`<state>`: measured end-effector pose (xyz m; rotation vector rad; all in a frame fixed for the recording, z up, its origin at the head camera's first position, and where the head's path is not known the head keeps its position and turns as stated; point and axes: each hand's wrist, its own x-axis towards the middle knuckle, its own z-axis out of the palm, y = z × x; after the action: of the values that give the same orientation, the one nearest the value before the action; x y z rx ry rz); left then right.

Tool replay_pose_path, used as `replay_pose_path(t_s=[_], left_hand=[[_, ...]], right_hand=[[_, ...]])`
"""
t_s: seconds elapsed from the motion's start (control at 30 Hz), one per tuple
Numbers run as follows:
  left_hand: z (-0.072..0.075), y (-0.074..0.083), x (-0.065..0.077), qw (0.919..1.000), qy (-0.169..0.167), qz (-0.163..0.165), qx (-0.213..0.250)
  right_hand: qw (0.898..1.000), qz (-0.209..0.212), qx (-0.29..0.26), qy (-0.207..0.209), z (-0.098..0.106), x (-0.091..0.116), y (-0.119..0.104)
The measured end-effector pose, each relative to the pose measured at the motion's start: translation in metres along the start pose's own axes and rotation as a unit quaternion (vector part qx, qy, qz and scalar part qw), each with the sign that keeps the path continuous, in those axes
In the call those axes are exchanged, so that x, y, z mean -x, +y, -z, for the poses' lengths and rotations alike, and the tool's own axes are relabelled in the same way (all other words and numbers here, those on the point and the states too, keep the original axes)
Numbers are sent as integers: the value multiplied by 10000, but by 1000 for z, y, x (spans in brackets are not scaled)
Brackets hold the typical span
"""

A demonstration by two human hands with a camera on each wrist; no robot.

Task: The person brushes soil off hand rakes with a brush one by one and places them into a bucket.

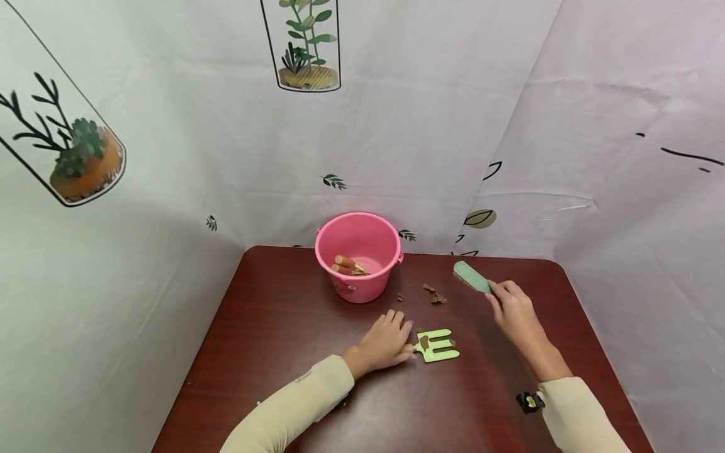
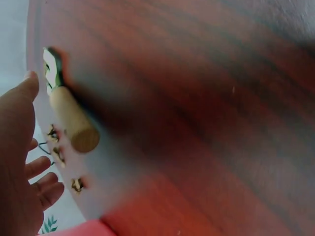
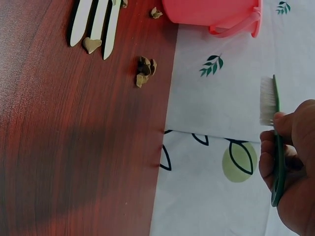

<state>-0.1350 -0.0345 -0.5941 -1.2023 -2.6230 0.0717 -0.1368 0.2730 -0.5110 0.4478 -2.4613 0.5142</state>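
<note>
Left hand (image 1: pixel 385 340), fingers relaxed, beside fork (image 1: pixel 428 354) | right hand (image 1: pixel 515 314) grips brush (image 1: pixel 472 277) | tilting fork might spill debris (image 1: pixel 424 342) onto tabletop (image 1: pixel 272 340)

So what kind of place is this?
Probably a small indoor booth set up for tabletop work: plant-printed cloth hangs behind and beside a reddish-brown table holding a pink bucket and a green garden fork.

Green brush (image 1: pixel 471 277) aloft, fork (image 1: pixel 429 352) flat

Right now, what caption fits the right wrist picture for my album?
Right hand holds a white-bristled green brush; a hand fork's tines, brown scraps and a pink bucket also show.
</note>
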Motion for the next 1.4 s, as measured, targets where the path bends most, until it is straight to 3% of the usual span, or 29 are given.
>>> replay_pose_path(t_s=[0.33, 0.8, 1.03, 1.17, 1.4], left_hand=[[-15, 15, -2, 9991, -413, 103, 0], [-22, 23, 0, 9991, -381, 134, -148], [-20, 25, 2, 9974, -566, 266, 360], [-20, 26, 2, 9976, -438, 352, 407], [-22, 27, -2, 9971, 103, 744, 131]], right_hand=[[10000, 5, -11, 24, 1, -1, 1], [10000, 60, -17, 48, -2, 2, 4], [10000, -15, -4, -39, -2, 5, 3], [9998, -116, 28, -155, -1, 9, 2], [9996, -198, -4, -189, -3, 12, -1]])
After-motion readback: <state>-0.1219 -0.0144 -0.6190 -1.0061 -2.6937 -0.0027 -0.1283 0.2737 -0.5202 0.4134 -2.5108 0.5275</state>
